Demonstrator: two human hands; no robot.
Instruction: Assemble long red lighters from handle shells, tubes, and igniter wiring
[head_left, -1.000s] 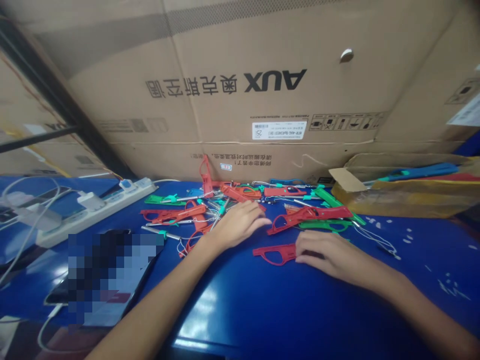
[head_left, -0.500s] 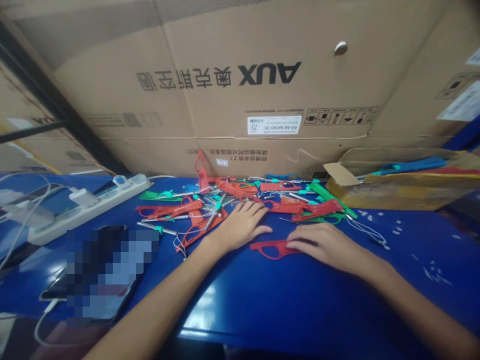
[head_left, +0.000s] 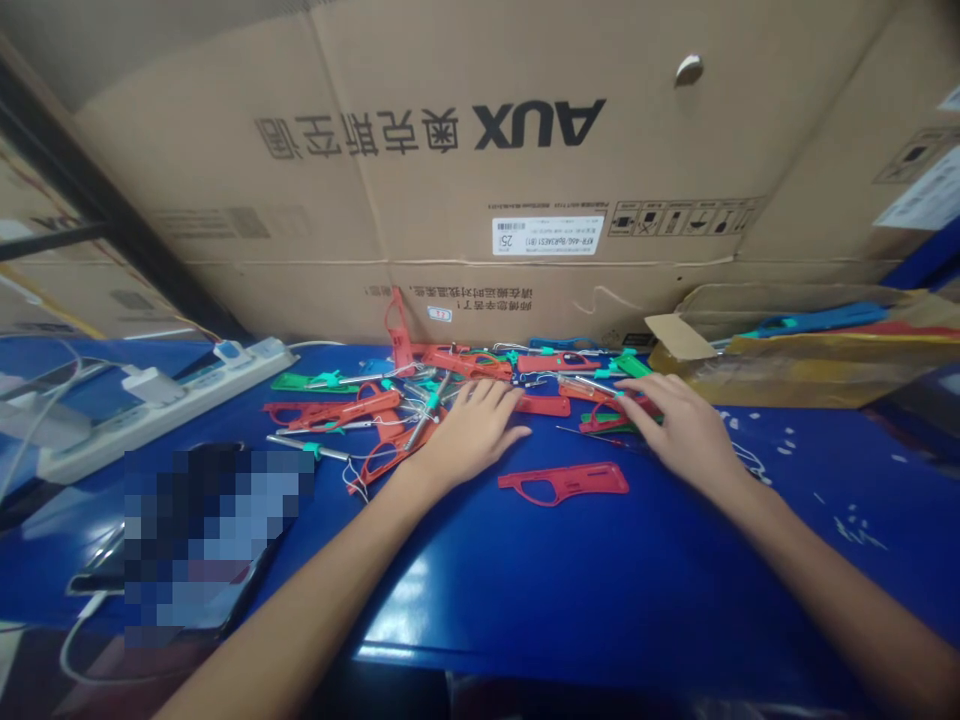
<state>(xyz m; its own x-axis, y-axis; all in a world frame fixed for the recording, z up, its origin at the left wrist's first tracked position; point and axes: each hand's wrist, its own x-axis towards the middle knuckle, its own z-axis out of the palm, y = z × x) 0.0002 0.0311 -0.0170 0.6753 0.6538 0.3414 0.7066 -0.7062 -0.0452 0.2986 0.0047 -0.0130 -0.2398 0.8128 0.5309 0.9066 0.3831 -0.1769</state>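
A red plastic lighter casing half [head_left: 564,484], with a trigger loop at its left end, lies flat on the blue table in front of my hands. Behind it spreads a pile of red and green casing halves, metal tubes [head_left: 304,446] and thin white wires. My left hand [head_left: 474,428] rests on the pile's middle, fingers stretched and thumb apart, next to a red casing piece [head_left: 544,404]. Over the right side of the pile, my right hand [head_left: 688,432] reaches with thumb and fingers apart, close to a green casing [head_left: 631,366]; its palm hides some parts.
A cardboard box [head_left: 810,385] holding blue and red pieces stands at right. On the left lie a white power strip [head_left: 180,400] with plugs and a blurred-out phone [head_left: 244,590] on a charging cable. A large carton [head_left: 420,210] walls off the back.
My right hand has left the front red casing half, which now lies free, and moved up to the pile's right side. My left hand stays almost in place.
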